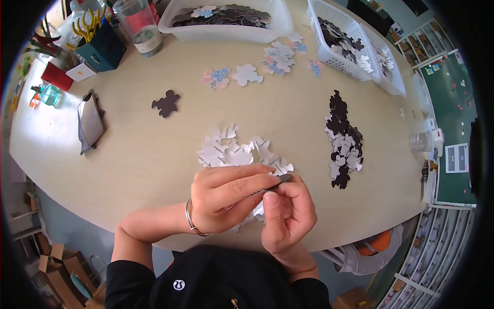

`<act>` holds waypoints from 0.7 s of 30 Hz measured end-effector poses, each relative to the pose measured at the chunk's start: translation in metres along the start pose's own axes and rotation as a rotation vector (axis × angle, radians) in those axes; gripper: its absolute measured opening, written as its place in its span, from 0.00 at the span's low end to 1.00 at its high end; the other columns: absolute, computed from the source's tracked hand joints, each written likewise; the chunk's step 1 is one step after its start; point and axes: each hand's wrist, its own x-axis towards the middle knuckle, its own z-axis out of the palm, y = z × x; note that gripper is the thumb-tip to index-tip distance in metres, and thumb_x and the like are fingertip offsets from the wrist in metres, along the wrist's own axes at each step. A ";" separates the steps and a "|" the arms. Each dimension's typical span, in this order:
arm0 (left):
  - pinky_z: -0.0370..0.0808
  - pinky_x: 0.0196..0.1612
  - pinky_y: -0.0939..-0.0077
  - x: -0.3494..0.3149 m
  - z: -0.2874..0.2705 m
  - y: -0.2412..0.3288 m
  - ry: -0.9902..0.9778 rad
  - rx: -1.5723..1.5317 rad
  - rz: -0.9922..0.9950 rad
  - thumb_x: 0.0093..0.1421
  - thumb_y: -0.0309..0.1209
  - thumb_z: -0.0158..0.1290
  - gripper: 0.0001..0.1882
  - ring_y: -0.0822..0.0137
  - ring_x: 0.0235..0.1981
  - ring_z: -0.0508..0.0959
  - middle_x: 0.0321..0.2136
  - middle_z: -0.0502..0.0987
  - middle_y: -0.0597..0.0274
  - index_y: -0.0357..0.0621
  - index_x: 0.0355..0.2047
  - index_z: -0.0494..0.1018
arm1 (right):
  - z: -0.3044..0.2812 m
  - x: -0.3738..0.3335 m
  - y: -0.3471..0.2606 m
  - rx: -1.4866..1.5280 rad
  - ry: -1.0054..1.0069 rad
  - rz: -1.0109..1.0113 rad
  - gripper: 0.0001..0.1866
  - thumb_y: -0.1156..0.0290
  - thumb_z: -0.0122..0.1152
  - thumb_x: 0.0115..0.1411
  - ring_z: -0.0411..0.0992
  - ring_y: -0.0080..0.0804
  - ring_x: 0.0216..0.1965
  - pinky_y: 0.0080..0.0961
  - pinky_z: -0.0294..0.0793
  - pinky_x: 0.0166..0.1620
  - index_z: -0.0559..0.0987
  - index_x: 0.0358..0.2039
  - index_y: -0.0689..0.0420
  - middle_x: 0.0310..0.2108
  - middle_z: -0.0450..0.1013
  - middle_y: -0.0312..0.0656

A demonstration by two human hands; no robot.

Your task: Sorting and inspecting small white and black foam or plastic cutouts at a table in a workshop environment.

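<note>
My left hand (pixel 226 193), with a silver bangle at its wrist, and my right hand (pixel 290 213) meet close to the table's near edge. Between their fingertips they pinch a thin dark cut-out piece (pixel 284 178), seen nearly edge-on; most of it is hidden by the fingers. Under and beyond the hands lies a loose heap of white paper cut-outs (pixel 221 152) with small print. A long pile of black and white cut-out pieces (pixel 339 139) stretches along the table to the right. One black cut-out piece (pixel 166 103) lies by itself to the left.
Floral cut-outs (pixel 216 78) and a white cut-out (pixel 247 75) lie farther back. Behind them stand a white tub (pixel 226 35) and a white basket (pixel 337 54) of pieces. At left are a phone-like object (pixel 91 121), a pen holder with yellow-handled tools (pixel 102 51) and a clear jar (pixel 139 28).
</note>
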 end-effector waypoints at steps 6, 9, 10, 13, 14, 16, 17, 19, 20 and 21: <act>0.78 0.29 0.76 0.000 0.000 0.000 0.003 -0.018 -0.015 0.44 0.12 0.52 0.15 0.60 0.28 0.80 0.33 0.77 0.47 0.33 0.35 0.73 | -0.003 0.002 -0.004 -0.026 -0.051 0.014 0.04 0.79 0.55 0.56 0.64 0.25 0.20 0.17 0.63 0.23 0.71 0.30 0.66 0.22 0.66 0.41; 0.78 0.29 0.76 0.001 -0.003 0.000 -0.010 -0.019 -0.030 0.44 0.13 0.53 0.15 0.60 0.28 0.80 0.33 0.77 0.47 0.33 0.35 0.73 | -0.006 0.003 -0.007 -0.046 -0.089 0.049 0.03 0.79 0.54 0.56 0.64 0.26 0.21 0.18 0.64 0.24 0.71 0.30 0.66 0.23 0.66 0.42; 0.78 0.29 0.76 0.001 -0.003 -0.001 -0.009 -0.020 -0.033 0.44 0.13 0.53 0.15 0.60 0.28 0.80 0.33 0.77 0.47 0.33 0.35 0.73 | -0.006 0.003 -0.007 -0.060 -0.109 0.068 0.03 0.79 0.54 0.56 0.65 0.27 0.22 0.18 0.64 0.25 0.71 0.30 0.66 0.24 0.66 0.43; 0.78 0.29 0.77 0.002 -0.002 0.002 -0.009 -0.004 -0.019 0.45 0.13 0.54 0.15 0.60 0.28 0.80 0.33 0.78 0.48 0.34 0.35 0.73 | -0.007 0.003 -0.010 -0.008 -0.102 0.100 0.03 0.79 0.53 0.56 0.65 0.28 0.23 0.18 0.64 0.26 0.71 0.29 0.66 0.25 0.67 0.43; 0.77 0.29 0.77 0.002 -0.002 0.002 -0.006 0.018 -0.006 0.44 0.13 0.54 0.15 0.60 0.28 0.80 0.33 0.78 0.48 0.34 0.35 0.73 | -0.008 0.003 -0.010 -0.007 -0.102 0.100 0.03 0.79 0.53 0.56 0.65 0.28 0.23 0.18 0.64 0.26 0.71 0.29 0.66 0.25 0.67 0.43; 0.77 0.28 0.77 0.002 -0.002 0.001 -0.004 0.040 0.007 0.44 0.13 0.54 0.15 0.61 0.27 0.80 0.33 0.78 0.48 0.34 0.35 0.74 | -0.009 0.004 -0.009 0.007 -0.110 0.114 0.02 0.80 0.53 0.56 0.65 0.28 0.23 0.19 0.64 0.26 0.71 0.29 0.66 0.24 0.67 0.43; 0.77 0.28 0.77 0.003 -0.002 0.001 -0.004 0.064 0.026 0.43 0.14 0.54 0.15 0.61 0.27 0.80 0.33 0.78 0.48 0.34 0.35 0.74 | -0.009 0.003 -0.009 0.005 -0.108 0.114 0.02 0.80 0.53 0.56 0.65 0.28 0.23 0.19 0.64 0.26 0.71 0.29 0.66 0.24 0.67 0.43; 0.77 0.27 0.78 0.004 -0.001 0.002 -0.005 0.087 0.046 0.43 0.14 0.55 0.15 0.61 0.26 0.80 0.32 0.78 0.48 0.34 0.35 0.74 | -0.009 0.003 -0.009 0.004 -0.081 0.120 0.02 0.80 0.53 0.56 0.65 0.29 0.23 0.19 0.64 0.26 0.71 0.29 0.66 0.24 0.67 0.44; 0.77 0.27 0.78 0.003 -0.001 0.002 -0.003 0.103 0.054 0.43 0.14 0.55 0.15 0.62 0.26 0.80 0.33 0.78 0.48 0.34 0.35 0.74 | -0.008 0.002 -0.008 0.005 -0.081 0.120 0.02 0.80 0.53 0.56 0.65 0.29 0.23 0.19 0.64 0.26 0.71 0.29 0.66 0.24 0.67 0.44; 0.76 0.27 0.78 0.003 -0.001 0.001 -0.001 0.120 0.062 0.42 0.14 0.55 0.16 0.62 0.26 0.80 0.33 0.78 0.48 0.34 0.34 0.74 | -0.008 0.002 -0.008 -0.004 -0.081 0.120 0.02 0.80 0.53 0.56 0.65 0.29 0.23 0.19 0.64 0.26 0.71 0.29 0.66 0.24 0.67 0.44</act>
